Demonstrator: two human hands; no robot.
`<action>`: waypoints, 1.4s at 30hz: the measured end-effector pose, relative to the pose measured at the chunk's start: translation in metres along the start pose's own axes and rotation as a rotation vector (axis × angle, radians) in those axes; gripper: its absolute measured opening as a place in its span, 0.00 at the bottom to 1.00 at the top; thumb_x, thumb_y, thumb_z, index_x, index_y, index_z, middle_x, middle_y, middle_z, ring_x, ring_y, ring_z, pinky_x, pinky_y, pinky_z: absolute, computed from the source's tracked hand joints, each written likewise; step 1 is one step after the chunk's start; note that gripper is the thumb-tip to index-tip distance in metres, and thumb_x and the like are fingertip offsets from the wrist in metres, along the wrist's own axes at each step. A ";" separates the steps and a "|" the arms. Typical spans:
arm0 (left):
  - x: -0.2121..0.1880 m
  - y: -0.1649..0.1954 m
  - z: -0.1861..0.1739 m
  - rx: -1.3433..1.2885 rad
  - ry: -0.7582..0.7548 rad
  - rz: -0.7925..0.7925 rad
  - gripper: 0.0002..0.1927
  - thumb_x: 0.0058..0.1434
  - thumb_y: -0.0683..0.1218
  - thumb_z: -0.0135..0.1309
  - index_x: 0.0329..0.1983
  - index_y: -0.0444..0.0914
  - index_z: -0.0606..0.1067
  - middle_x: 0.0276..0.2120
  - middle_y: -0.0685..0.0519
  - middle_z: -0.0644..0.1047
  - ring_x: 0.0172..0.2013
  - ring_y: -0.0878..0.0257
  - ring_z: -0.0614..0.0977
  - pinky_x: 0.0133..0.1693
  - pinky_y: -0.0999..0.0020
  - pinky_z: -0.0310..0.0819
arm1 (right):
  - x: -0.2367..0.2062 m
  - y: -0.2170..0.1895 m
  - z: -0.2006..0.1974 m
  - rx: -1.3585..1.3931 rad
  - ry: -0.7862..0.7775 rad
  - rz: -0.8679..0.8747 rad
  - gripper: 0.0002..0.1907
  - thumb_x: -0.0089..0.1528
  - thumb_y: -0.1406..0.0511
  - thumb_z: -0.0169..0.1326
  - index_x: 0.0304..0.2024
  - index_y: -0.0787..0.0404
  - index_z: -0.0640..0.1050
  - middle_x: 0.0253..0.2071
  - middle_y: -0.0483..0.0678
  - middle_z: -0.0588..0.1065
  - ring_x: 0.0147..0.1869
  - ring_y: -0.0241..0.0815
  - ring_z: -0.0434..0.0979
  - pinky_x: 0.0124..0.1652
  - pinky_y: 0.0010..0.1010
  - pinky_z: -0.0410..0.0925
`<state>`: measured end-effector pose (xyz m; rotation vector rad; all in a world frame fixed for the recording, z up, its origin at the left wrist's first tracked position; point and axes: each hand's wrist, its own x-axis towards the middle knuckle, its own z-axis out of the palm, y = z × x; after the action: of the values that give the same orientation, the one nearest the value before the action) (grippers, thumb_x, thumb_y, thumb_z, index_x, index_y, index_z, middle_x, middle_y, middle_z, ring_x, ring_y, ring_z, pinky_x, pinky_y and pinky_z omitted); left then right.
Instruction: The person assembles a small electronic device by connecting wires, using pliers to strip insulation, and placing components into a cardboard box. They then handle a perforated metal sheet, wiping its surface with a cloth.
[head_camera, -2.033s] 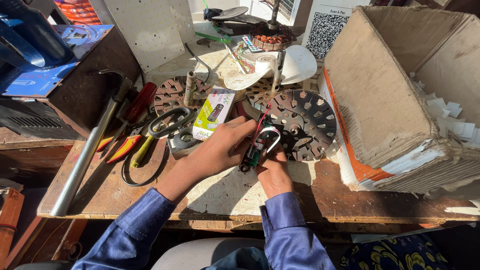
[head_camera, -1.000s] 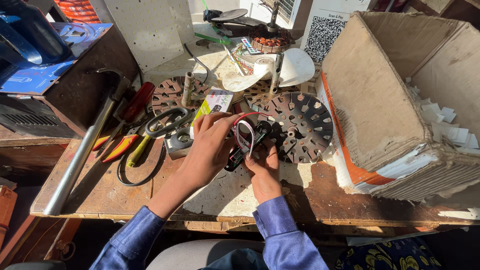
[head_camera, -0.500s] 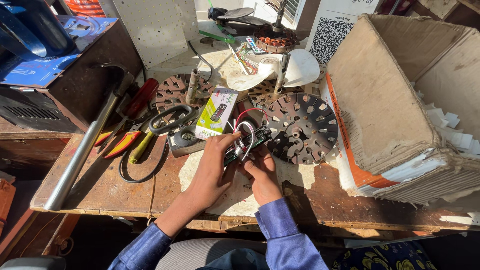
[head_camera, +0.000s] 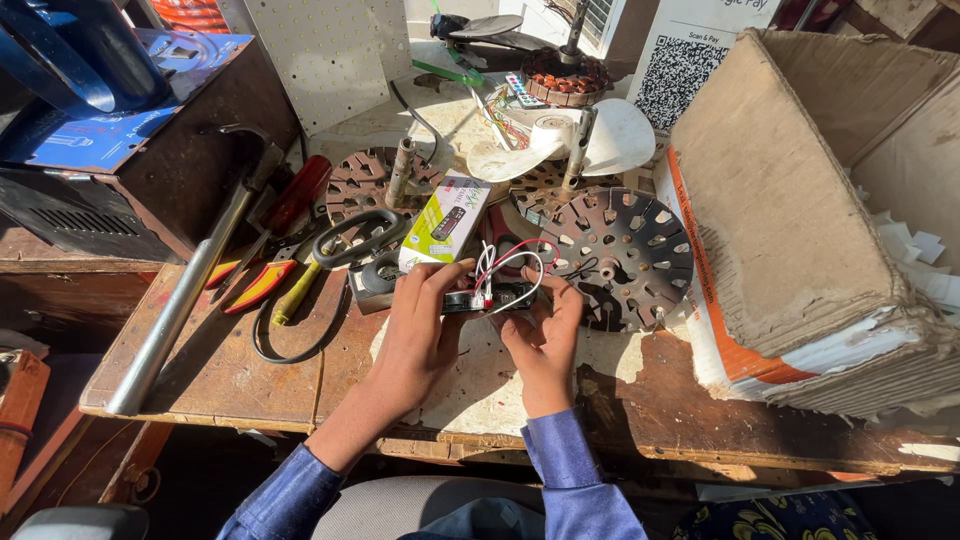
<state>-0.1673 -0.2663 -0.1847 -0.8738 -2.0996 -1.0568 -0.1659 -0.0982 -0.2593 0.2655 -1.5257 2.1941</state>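
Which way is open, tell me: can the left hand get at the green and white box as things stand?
Probably yes. The left hand lies just below the green and white box with nothing between them, but both it and the right hand hold the small circuit board, so it must let go first.

We're in a repair workshop: worn wooden table (head_camera: 230, 370) w/ fan motor plates (head_camera: 625, 255), screwdrivers (head_camera: 290, 205), pliers (head_camera: 255, 280), metal pipe (head_camera: 180, 305), copper-wound stator (head_camera: 560, 75).

Small circuit board (head_camera: 490, 297) now level between both hands, formerly tilted.
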 end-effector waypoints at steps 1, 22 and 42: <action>0.001 0.000 -0.001 0.011 -0.032 -0.013 0.34 0.54 0.32 0.58 0.65 0.37 0.66 0.47 0.43 0.71 0.47 0.46 0.72 0.50 0.57 0.66 | 0.000 0.001 -0.001 -0.005 -0.026 0.043 0.32 0.55 0.84 0.47 0.61 0.62 0.64 0.63 0.50 0.68 0.60 0.41 0.76 0.57 0.33 0.74; 0.013 0.012 -0.004 0.049 -0.324 0.065 0.43 0.39 0.27 0.49 0.64 0.39 0.67 0.46 0.49 0.72 0.53 0.49 0.72 0.57 0.50 0.54 | 0.001 0.024 -0.011 0.010 0.016 0.103 0.33 0.49 0.87 0.32 0.53 0.65 0.71 0.46 0.47 0.71 0.43 0.35 0.75 0.43 0.35 0.80; 0.016 0.011 0.010 0.075 -0.320 0.054 0.28 0.38 0.32 0.56 0.46 0.39 0.69 0.43 0.49 0.72 0.48 0.44 0.71 0.48 0.47 0.54 | -0.002 0.019 -0.014 -0.011 0.029 0.123 0.35 0.48 0.86 0.32 0.54 0.68 0.73 0.47 0.48 0.74 0.42 0.35 0.74 0.42 0.36 0.81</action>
<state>-0.1702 -0.2485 -0.1728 -1.1159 -2.3441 -0.8491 -0.1718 -0.0909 -0.2809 0.1394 -1.5758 2.2724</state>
